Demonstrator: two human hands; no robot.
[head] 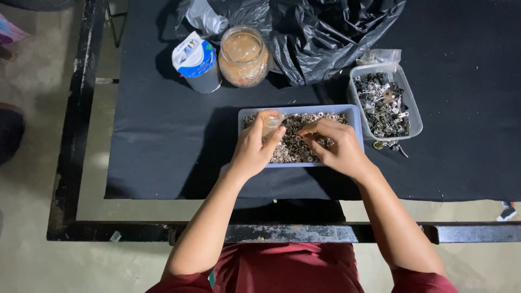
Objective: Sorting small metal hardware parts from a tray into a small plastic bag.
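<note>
A dark red garment is seen at the bottom of the view, nearest the camera, with both bare forearms extended from it over the near edge of the bench. The bench is covered by a black cloth and is carried on a black metal frame with worn paint.

A crumpled black plastic bag is located at the far edge of the bench, near the middle. A pale blue rectangular tray is placed centrally, close to the near edge, and is filled with small silver metal rings. A clear plastic tub of darker metal parts is set just beside the tray, on its right. A glass jar with brownish contents stands beyond the tray, toward the far edge, and a white and blue cup lies tilted just to its left.

The left hand is positioned over the left part of the tray, with the fingers curled around a small clear item, the kind of which cannot be determined. The right hand is held over the right part of the tray, fingertips brought together and touching the rings; whether a ring is pinched between them cannot be told.
</note>
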